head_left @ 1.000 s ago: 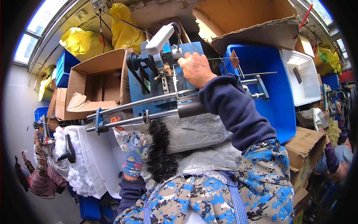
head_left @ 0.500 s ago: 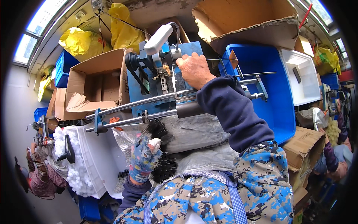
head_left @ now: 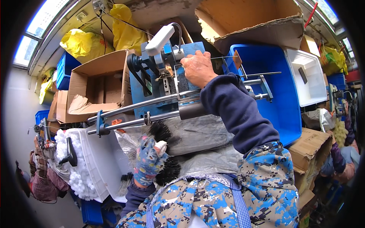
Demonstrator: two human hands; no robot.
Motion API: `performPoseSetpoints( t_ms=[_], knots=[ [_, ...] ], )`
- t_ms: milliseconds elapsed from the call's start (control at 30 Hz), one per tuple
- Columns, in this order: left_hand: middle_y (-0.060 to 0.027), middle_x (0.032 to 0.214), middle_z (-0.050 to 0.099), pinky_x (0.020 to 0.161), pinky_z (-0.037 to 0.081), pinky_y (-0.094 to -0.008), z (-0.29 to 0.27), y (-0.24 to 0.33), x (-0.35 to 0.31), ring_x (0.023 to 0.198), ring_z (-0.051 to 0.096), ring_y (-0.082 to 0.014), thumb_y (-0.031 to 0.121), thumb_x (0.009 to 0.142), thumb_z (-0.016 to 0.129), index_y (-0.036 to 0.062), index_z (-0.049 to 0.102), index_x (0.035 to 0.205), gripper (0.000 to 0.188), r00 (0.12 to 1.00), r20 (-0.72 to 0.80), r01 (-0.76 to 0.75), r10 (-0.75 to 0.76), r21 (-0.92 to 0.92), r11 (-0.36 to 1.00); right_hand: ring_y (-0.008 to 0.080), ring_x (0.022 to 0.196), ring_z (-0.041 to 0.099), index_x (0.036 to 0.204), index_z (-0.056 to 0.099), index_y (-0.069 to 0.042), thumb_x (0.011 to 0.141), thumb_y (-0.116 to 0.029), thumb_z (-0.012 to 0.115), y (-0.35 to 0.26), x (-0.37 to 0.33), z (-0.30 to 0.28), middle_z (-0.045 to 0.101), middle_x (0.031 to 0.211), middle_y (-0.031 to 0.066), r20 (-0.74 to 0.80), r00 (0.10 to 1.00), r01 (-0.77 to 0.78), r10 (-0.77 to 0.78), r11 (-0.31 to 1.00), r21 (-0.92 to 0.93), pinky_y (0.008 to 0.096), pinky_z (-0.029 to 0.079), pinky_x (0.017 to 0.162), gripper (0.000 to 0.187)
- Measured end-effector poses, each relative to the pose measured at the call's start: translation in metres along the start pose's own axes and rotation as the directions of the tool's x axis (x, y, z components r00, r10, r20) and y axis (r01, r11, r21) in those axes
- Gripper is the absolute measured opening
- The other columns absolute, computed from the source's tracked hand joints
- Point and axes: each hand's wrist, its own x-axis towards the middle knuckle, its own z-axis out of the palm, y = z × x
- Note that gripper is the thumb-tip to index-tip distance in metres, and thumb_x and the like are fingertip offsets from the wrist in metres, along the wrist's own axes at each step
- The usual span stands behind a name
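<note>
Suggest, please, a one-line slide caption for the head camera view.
Right hand on a blue machine; gloved left hand beside black bristle brushes.

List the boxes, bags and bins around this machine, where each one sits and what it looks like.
Cardboard box: left of machine, open, brown.
Torn cardboard box: top, brown.
Yellow bags: upper left, crumpled.
Blue bin: right, deep, rectangular.
White bin: far right, rectangular.
No labels or screens visible.
</note>
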Motion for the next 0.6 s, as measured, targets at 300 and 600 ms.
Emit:
performPoseSetpoints(
  t_ms=[300, 600],
  knots=[
    [-0.0110, 0.088, 0.061, 0.074, 0.044, -0.0438, 0.003, -0.005, -0.003, 0.085, 0.057, -0.0323, 0.012, 0.062, 0.071, 0.0072, 0.064, 0.095, 0.034, 0.998, 0.062, 0.031, -0.029, -0.032, 0.999, 0.0335, 0.109, 0.041, 0.112, 0.053, 0.003, 0.072, -0.028, 0.069, 0.009, -0.050, -0.024, 0.035, 0.125, 0.0198, -0.004, 0.999, -0.046, 0.046, 0.999, 0.020, 0.0457, 0.039, 0.085, 0.052],
    [-0.0101, 0.086, 0.060, 0.075, 0.041, -0.0445, 0.008, -0.002, -0.006, 0.081, 0.056, -0.0315, 0.017, 0.067, 0.069, 0.0109, 0.063, 0.098, 0.032, 0.990, 0.113, 0.098, -0.084, -0.125, 0.987, 0.0345, 0.094, 0.054, 0.121, 0.044, 0.006, 0.079, -0.026, 0.063, -0.001, -0.048, -0.025, 0.040, 0.110, 0.0216, 0.145, 0.986, -0.098, 0.081, 0.989, 0.113, 0.0393, 0.046, 0.080, 0.056]
  ],
)
